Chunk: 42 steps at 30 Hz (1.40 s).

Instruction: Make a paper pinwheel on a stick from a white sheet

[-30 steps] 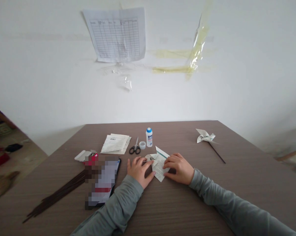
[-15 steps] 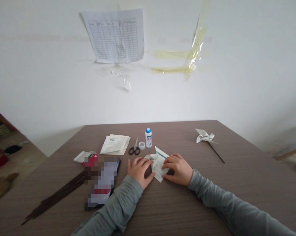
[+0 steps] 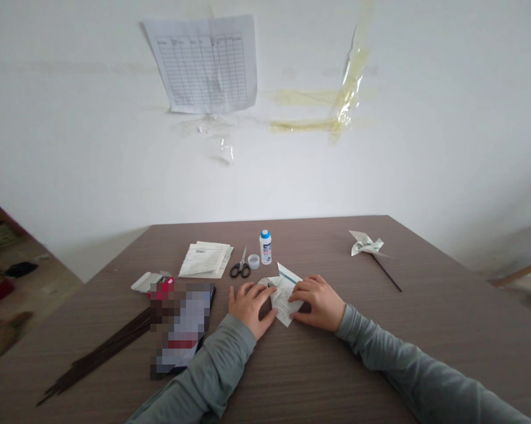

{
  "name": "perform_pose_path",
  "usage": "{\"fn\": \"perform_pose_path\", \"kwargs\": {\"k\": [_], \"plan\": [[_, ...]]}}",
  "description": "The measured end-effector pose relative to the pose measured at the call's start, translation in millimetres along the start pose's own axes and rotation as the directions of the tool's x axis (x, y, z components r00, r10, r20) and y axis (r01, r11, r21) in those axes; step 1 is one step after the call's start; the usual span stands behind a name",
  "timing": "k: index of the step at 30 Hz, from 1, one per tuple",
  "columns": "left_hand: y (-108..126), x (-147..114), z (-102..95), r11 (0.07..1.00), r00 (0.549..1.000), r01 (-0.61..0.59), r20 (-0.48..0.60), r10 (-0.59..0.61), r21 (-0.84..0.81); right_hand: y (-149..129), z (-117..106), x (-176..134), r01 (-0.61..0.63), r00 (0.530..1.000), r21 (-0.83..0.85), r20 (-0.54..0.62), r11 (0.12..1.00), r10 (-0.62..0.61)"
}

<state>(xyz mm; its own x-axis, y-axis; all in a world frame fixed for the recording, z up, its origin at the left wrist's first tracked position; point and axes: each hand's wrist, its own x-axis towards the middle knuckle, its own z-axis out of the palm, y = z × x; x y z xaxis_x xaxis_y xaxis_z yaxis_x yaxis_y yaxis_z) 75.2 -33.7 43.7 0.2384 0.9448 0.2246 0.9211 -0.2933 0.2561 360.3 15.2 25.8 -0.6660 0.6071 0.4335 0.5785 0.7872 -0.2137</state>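
Observation:
Between my hands a printed sheet of paper [image 3: 284, 307] lies on the table, cut and partly folded like a pinwheel, with one pointed flap standing up at the back. My left hand [image 3: 251, 306] is at its left side, index fingertip pressing a folded-in tip and thumb at the near edge. From the right, my right hand [image 3: 321, 303] grips the sheet between thumb and fingers, which cover its right part. Behind the sheet stand a white glue bottle with a blue cap [image 3: 265, 247] and a small clear cap [image 3: 254, 262]. Scissors [image 3: 241, 265] lie beside them.
A finished pinwheel on a dark stick [image 3: 366, 244] lies at the right. On the left are stacked paper sheets [image 3: 203, 260], a small red-and-white box [image 3: 162, 287], a pixelated phone [image 3: 186, 330] and a bundle of thin dark sticks [image 3: 102, 355]. A white wall rises behind the table.
The view has shifted very slightly. My hands and the paper stay in the same places, with no visible change of hold.

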Motion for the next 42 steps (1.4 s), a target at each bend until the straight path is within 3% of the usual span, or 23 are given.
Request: {"fn": "perform_pose_path", "kwargs": {"k": [22,29,38,42], "plan": [[0.2,1.4,-2.5,1.000,1.000,-0.002,0.029,0.001,0.024,1.1,-4.5,5.8,-0.004,1.000,0.052,0.031,0.999,0.003],[0.5,0.8,-0.7,1.000,1.000,0.005,0.005,-0.005,0.018,2.2,-4.7,6.2,0.022,1.000,0.097,-0.020,0.995,-0.020],[-2.1,1.3,-0.6,0.999,1.000,-0.002,0.018,0.002,0.034,7.5,-1.3,0.9,0.070,0.997,-0.025,0.046,0.997,-0.069],[-3.3,1.0,0.0,0.999,1.000,-0.006,0.007,0.006,0.048,11.4,-0.6,1.3,0.102,0.995,0.015,-0.002,0.995,-0.102]]}}
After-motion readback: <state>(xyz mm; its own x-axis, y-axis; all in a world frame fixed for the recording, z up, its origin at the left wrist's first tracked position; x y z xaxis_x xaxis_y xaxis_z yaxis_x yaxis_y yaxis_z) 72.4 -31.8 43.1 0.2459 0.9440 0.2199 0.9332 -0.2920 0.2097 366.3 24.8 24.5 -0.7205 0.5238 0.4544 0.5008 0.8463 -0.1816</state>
